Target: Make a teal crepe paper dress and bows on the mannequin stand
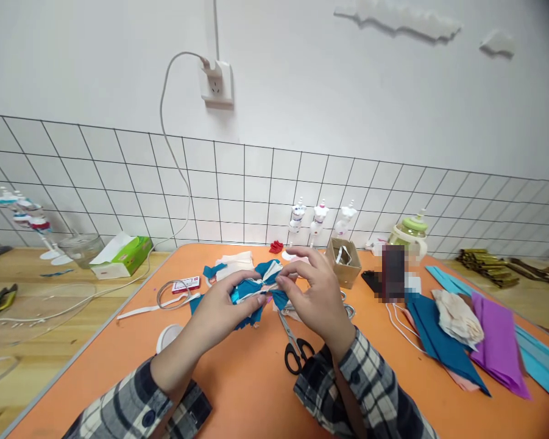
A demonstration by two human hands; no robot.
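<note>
Above the orange table, my left hand [223, 311] grips a gathered piece of teal and white fabric [249, 289], its thumb lying along the near side. My right hand [317, 289] pinches the right end of the same fabric between thumb and fingertips. Any needle or thread at the pinch is too small to make out. Just below my right hand, black-handled scissors [297, 353] lie on the table, blades pointing away. Cream fabric [235, 263] and teal scraps [214, 271] lie behind my left hand. A red and white small box [186, 285] sits to the left.
Small white dress forms [320, 214] stand at the back by a cardboard box [344, 262]. Folded teal [443, 335] and purple cloth [496, 341] lie at right. A green-lidded bottle [411, 235], a blurred-out device [393, 273] and a tissue pack [123, 256] flank the work area.
</note>
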